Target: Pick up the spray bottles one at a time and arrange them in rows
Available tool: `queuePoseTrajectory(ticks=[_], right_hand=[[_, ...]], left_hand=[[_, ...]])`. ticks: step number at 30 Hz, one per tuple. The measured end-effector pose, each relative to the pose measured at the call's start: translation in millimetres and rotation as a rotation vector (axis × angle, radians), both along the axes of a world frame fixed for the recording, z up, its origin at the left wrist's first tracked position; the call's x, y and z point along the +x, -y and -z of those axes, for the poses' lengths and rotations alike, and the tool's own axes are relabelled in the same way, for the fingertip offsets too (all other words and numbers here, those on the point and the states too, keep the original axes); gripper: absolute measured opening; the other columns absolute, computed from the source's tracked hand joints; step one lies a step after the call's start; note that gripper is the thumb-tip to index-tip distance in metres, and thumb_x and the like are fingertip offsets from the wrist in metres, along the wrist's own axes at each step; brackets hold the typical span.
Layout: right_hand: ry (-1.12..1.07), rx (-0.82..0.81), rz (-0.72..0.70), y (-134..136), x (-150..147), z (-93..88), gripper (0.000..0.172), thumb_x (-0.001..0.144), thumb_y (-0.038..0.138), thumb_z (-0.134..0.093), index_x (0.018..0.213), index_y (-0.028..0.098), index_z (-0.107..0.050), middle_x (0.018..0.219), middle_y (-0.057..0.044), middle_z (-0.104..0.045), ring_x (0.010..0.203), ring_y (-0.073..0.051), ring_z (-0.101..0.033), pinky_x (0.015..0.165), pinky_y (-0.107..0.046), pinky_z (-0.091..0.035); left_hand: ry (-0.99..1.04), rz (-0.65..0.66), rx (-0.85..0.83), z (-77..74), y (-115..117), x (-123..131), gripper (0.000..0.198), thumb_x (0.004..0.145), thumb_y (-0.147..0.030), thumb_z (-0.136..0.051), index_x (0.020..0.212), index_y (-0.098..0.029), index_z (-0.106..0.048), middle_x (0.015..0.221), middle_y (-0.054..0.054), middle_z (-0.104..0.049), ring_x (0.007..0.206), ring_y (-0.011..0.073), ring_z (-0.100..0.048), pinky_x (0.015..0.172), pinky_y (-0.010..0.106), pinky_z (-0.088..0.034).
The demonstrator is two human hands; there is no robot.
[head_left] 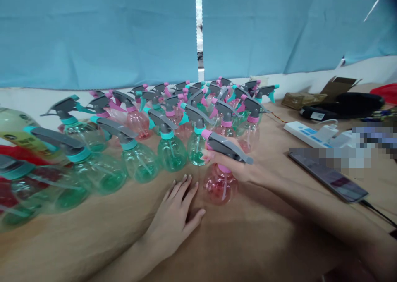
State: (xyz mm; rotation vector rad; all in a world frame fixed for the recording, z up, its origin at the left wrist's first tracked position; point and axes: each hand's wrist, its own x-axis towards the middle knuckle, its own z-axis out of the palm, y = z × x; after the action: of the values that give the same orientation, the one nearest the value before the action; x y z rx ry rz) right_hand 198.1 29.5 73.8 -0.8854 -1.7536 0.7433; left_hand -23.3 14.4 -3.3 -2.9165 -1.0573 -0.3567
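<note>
My right hand (240, 168) is wrapped round the neck of a pink spray bottle (221, 186) with a grey trigger head (228, 146), which stands on the brown table (248, 240). My left hand (175, 216) lies flat on the table just left of that bottle, fingers stretched out, holding nothing. Behind them stand several green spray bottles (171, 151) and pink spray bottles (138, 123) in rows, all with grey trigger heads.
A phone (328, 174) with a cable lies on the table at the right. Behind it are a white power strip (307, 133), a black pouch (347, 104) and cardboard boxes (302, 100). A blue curtain (99, 34) hangs behind the table.
</note>
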Motion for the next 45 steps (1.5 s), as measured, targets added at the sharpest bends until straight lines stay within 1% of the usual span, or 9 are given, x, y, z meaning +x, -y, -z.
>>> queuePoseTrajectory(ticks=[6,9,11,14,22,29,32,36,45], right_hand=[[-0.099,-0.045,-0.027,3.2,-4.0,-2.5,0.015,0.084,0.036,-0.062,0.087,0.021,-0.062,0.085,0.000,-0.063,0.076,-0.013,-0.057,0.072,-0.028,-0.046],[-0.150,-0.061,-0.003,2.4,-4.5,1.2,0.032,0.077,0.041,-0.069,0.103,0.024,-0.064,0.086,0.001,-0.066,0.075,-0.014,-0.059,0.075,-0.030,-0.048],[-0.091,-0.073,0.040,1.9,-1.8,5.5,0.044,0.070,0.047,-0.074,0.107,0.024,-0.065,0.077,0.002,-0.064,0.067,-0.013,-0.057,0.067,-0.030,-0.049],[0.125,-0.071,0.145,4.1,6.2,12.7,0.043,0.067,0.054,-0.074,0.095,0.022,-0.068,0.067,0.003,-0.061,0.061,-0.013,-0.054,0.058,-0.028,-0.046],[0.252,0.065,0.186,30.7,31.2,17.0,0.035,0.079,0.045,-0.067,0.100,0.017,-0.063,0.094,-0.003,-0.070,0.086,-0.020,-0.063,0.079,-0.034,-0.048],[0.312,0.071,0.248,55.0,62.4,10.9,0.034,0.078,0.046,-0.068,0.097,0.018,-0.064,0.095,-0.002,-0.071,0.087,-0.020,-0.065,0.078,-0.032,-0.048],[0.370,0.019,0.324,67.3,87.6,10.0,0.031,0.079,0.044,-0.068,0.099,0.020,-0.066,0.100,-0.003,-0.071,0.090,-0.021,-0.065,0.078,-0.031,-0.048],[0.393,0.001,0.447,77.3,128.4,13.9,0.029,0.078,0.047,-0.069,0.086,0.019,-0.067,0.086,-0.001,-0.071,0.078,-0.020,-0.065,0.069,-0.029,-0.046],[0.421,0.076,0.616,46.1,199.5,28.2,0.036,0.081,0.053,-0.063,0.082,0.017,-0.063,0.081,-0.006,-0.066,0.072,-0.020,-0.058,0.065,-0.031,-0.043]], left_hand=[[0.014,0.002,0.004,1.2,-1.3,-0.7,0.054,0.097,-0.046,-0.044,0.138,-0.011,-0.044,0.146,0.017,-0.042,0.133,0.0316,-0.039,0.106,0.050,-0.035],[0.021,0.016,0.019,3.0,-2.7,-1.5,0.054,0.097,-0.046,-0.043,0.138,-0.011,-0.044,0.145,0.018,-0.042,0.133,0.0318,-0.039,0.105,0.050,-0.035],[0.027,0.019,0.031,4.9,-4.3,-2.3,0.053,0.098,-0.047,-0.041,0.137,-0.012,-0.044,0.145,0.018,-0.043,0.132,0.0318,-0.040,0.105,0.051,-0.035],[0.037,0.015,0.037,7.9,-7.1,-3.9,0.052,0.098,-0.049,-0.040,0.138,-0.015,-0.044,0.145,0.016,-0.043,0.130,0.0312,-0.042,0.104,0.050,-0.036],[0.039,0.000,0.055,8.9,-11.1,1.9,0.054,0.098,-0.050,-0.037,0.136,-0.014,-0.046,0.145,0.015,-0.043,0.131,0.0308,-0.042,0.106,0.048,-0.035],[0.019,0.028,-0.005,4.4,-8.0,45.1,0.052,0.096,-0.046,-0.043,0.135,-0.012,-0.047,0.144,0.017,-0.045,0.132,0.0321,-0.040,0.106,0.051,-0.034],[0.028,0.070,-0.010,3.4,-6.3,67.6,0.051,0.096,-0.045,-0.044,0.135,-0.012,-0.048,0.144,0.017,-0.044,0.132,0.0322,-0.041,0.106,0.051,-0.034],[0.045,0.138,-0.015,4.3,-7.4,99.2,0.050,0.096,-0.044,-0.045,0.134,-0.012,-0.048,0.143,0.017,-0.045,0.134,0.0324,-0.037,0.107,0.052,-0.032],[0.020,0.240,-0.083,0.9,-9.0,174.3,0.049,0.094,-0.039,-0.051,0.134,-0.010,-0.048,0.145,0.018,-0.043,0.136,0.0315,-0.034,0.109,0.051,-0.030]])
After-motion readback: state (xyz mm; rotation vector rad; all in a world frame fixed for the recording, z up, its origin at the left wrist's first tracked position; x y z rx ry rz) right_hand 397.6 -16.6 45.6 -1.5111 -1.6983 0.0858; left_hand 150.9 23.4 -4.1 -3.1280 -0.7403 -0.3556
